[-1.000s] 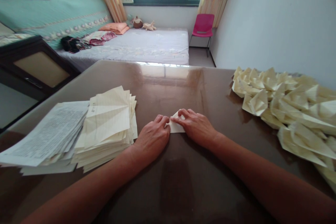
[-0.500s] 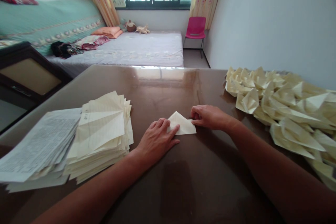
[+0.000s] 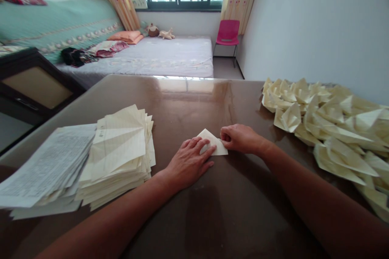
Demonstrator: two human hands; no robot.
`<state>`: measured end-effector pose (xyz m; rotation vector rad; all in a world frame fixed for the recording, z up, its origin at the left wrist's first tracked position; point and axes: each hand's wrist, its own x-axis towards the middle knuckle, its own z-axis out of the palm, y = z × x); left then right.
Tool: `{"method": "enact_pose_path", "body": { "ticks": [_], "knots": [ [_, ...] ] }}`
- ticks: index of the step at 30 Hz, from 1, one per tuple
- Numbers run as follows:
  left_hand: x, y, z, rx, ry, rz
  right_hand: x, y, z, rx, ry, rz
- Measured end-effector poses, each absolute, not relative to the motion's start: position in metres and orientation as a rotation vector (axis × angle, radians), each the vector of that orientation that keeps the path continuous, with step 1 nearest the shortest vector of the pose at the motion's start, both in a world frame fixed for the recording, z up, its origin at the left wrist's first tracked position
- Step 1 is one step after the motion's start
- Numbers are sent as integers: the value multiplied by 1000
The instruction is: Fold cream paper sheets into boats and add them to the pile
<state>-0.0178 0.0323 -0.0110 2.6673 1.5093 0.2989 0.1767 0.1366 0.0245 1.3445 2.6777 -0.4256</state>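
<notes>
A small cream sheet of folded paper (image 3: 221,150) lies on the brown table, its peak pointing away from me. My left hand (image 3: 192,161) rests flat over its left part, fingers stretched out and pressing it down; that side of the paper is hidden under them. At the right edge, my right hand (image 3: 238,138) has its fingers curled, with thumb and forefinger pinching the paper's corner.
To the left sit a stack of cream creased sheets (image 3: 121,149) and a pile of printed sheets (image 3: 45,170). Many folded paper boats (image 3: 331,117) are heaped along the right side by the wall. Beyond the glossy table (image 3: 182,109) are a bed (image 3: 170,54) and a pink chair (image 3: 227,32).
My left hand has slid a little to the right, covering more of the folded paper. My right thumb and forefinger have closed in on its right corner.
</notes>
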Motion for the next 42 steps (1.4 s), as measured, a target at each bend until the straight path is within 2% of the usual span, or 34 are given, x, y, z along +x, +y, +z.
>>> {"method": "enact_pose_path", "body": {
  "ticks": [5,12,20,34,42],
  "knots": [
    [-19,31,-9,2638,1542,278,176,134,19,1383,2771,-486],
    [-19,31,-9,2646,1548,262,175,138,6,1356,2861,-737],
    [-19,31,-7,2672,1557,264,172,127,20,1192,2946,-603],
    [-28,36,-8,2651,1448,319,177,144,-1,1123,2963,-1231],
    [-53,38,8,2496,1458,313,184,140,18,1052,2879,-1149]
  ]
}}
